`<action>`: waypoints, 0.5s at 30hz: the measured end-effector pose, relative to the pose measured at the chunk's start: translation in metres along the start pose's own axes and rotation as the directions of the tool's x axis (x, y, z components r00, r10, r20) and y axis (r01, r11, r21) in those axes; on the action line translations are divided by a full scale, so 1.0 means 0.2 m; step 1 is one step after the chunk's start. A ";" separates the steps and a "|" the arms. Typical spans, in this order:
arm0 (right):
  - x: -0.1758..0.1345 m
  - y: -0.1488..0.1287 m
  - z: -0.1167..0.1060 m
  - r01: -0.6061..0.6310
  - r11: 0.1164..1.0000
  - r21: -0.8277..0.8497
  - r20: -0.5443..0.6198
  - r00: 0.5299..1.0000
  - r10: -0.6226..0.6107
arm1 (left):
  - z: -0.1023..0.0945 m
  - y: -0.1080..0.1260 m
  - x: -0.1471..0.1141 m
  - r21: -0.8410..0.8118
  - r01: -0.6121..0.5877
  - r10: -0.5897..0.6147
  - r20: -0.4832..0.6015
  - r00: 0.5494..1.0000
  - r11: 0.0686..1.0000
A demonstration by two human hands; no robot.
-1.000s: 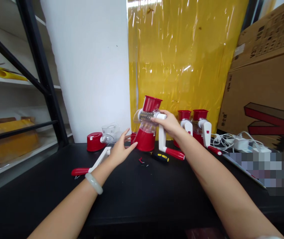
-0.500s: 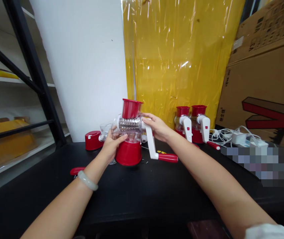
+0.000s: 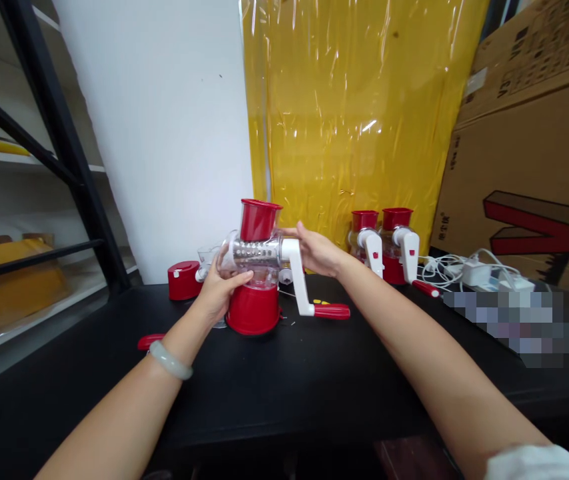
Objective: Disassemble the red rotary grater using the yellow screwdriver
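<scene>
A rotary drum grater with a red base (image 3: 253, 311), a clear body and a red hopper (image 3: 260, 220) is in the middle of the head view. Its metal drum (image 3: 254, 250) shows through the clear plastic. My left hand (image 3: 219, 287) is wrapped round the left side of the body, thumb across the front. On the right, a white crank (image 3: 295, 277) with a red handle (image 3: 332, 311) hangs down. My right hand (image 3: 318, 252) is just behind the crank, fingers stretched toward the body and thumb raised. Its fingertips are partly hidden, so contact is unclear.
Two similar graters (image 3: 398, 250) stand at the back right, near white cables and adapters (image 3: 479, 270). A red base part (image 3: 183, 280) lies behind my left hand, and a red handle (image 3: 150, 341) by my wrist. A large carton (image 3: 524, 153) rises at the right.
My right thumb has lifted off the crank's hub, and that hand has slid slightly back from it. My left hand keeps its hold on the grater. The view has shifted a little.
</scene>
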State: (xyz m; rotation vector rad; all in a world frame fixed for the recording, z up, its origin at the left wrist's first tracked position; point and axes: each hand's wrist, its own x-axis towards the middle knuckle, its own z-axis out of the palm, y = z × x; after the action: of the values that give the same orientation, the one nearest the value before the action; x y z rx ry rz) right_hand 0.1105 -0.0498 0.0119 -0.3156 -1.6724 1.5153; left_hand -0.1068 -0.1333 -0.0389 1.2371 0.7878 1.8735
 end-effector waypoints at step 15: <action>0.00 0.33 -0.41 -0.248 0.253 -0.935 -0.002 0.719 0.695 | -0.03 -0.04 0.03 0.054 -0.094 0.098 -0.087 0.991 0.994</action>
State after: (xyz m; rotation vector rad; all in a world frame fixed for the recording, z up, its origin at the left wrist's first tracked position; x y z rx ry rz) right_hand 0.1460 0.0234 -0.0539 -1.3020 -2.8950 0.8756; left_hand -0.1130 -0.1242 -0.0446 1.2487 0.8412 2.0100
